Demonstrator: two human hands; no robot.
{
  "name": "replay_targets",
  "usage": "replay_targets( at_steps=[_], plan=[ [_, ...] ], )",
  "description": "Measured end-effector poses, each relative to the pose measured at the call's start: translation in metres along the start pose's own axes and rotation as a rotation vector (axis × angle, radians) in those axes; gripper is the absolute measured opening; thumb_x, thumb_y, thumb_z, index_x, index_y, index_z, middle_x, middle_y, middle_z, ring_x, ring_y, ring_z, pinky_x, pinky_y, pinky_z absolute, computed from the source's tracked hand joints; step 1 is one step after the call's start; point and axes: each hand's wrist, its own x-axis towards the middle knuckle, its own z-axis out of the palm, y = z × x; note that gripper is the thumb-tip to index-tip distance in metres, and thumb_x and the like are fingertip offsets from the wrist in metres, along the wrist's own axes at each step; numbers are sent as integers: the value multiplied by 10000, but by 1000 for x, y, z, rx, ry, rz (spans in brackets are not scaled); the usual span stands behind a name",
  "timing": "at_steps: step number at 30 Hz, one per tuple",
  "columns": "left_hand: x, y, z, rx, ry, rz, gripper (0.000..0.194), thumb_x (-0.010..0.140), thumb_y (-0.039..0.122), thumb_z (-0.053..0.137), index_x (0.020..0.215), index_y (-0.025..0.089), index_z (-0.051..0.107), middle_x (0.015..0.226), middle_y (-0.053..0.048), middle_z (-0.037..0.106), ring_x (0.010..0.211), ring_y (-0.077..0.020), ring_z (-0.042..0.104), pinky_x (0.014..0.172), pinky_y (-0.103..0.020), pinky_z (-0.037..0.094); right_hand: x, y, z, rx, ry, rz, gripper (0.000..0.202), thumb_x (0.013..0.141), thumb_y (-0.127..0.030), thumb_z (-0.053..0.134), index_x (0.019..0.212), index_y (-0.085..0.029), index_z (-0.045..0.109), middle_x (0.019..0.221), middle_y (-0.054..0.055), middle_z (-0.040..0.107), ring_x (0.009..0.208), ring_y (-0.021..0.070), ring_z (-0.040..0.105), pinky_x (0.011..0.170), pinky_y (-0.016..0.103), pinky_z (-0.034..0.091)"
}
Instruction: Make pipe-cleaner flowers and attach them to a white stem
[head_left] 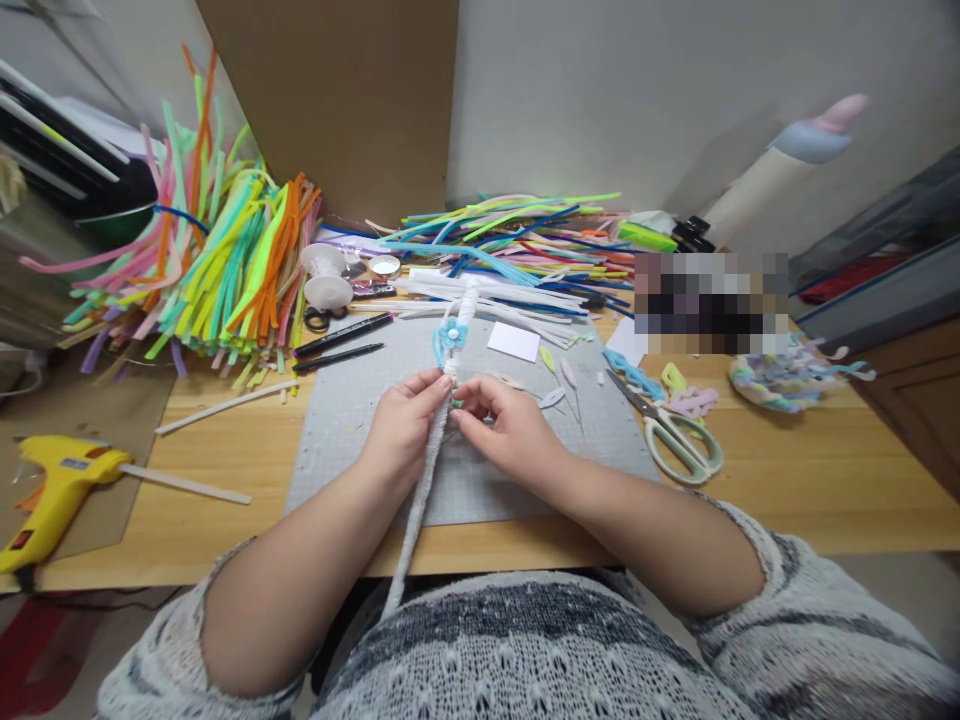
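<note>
A long white fuzzy strip (421,500) runs from near my lap up over the grey cutting mat (330,440). On its upper part sits a blue flower (453,334) with a white centre. My left hand (409,415) pinches the strip just below the flower, thumb and fingers pressed together. Close to its right side is my right hand (499,420), fingers curled towards the thumb at a small green piece beside the strip; its exact grip is too small to make out. A white card (514,341) and small leaf-shaped pieces (553,398) lie right of the hands.
Colourful pipe cleaners (247,260) stand bundled at the left, and more (517,235) lie along the back. A yellow glue gun (67,485) rests at the left, black pens (341,345) near the mat's upper left. Scissors (679,440) and a pastel braided bundle (784,375) are right.
</note>
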Motion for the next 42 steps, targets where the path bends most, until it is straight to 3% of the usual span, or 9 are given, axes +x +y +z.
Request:
replay_targets(
  at_steps=[12, 20, 32, 39, 42],
  plan=[
    [-3, 2, 3, -1, 8, 23, 298, 498, 184, 824, 723, 121, 638, 638, 11, 668, 563, -87, 598, 541, -185, 438, 3, 3, 2, 224, 0, 67, 141, 775, -249, 590, 895, -189, 547, 633, -55, 543, 557, 78, 478, 551, 221, 380],
    [-4, 3, 3, -3, -32, -21, 288, 538, 179, 793, 750, 125, 606, 629, 8, 658, 464, -108, 577, 444, -224, 455, 8, -3, 0, 512, -83, 273, 160, 732, -253, 598, 856, -179, 528, 573, -56, 580, 479, 76, 513, 513, 225, 418],
    [0, 2, -1, 15, -1, -38, 244, 588, 108, 736, 784, 131, 592, 586, 7, 641, 450, -108, 575, 437, -203, 441, 7, -4, 0, 418, -51, 221, 160, 713, -233, 598, 842, -182, 518, 543, -79, 508, 479, 68, 459, 481, 207, 356],
    [2, 21, -5, 18, -158, -347, 111, 707, 28, 622, 804, 82, 610, 669, -51, 647, 521, -109, 611, 523, -206, 510, 7, 1, 1, 414, -59, 194, 163, 707, -220, 589, 851, -186, 518, 563, -69, 521, 480, 75, 460, 475, 208, 339],
    [2, 23, -5, 23, -176, -361, 85, 704, 26, 631, 764, 83, 612, 656, -44, 635, 515, -101, 598, 521, -201, 506, 7, 4, 3, 407, -63, 170, 160, 716, -212, 587, 858, -190, 516, 585, -59, 541, 497, 78, 472, 487, 209, 346]
  ],
)
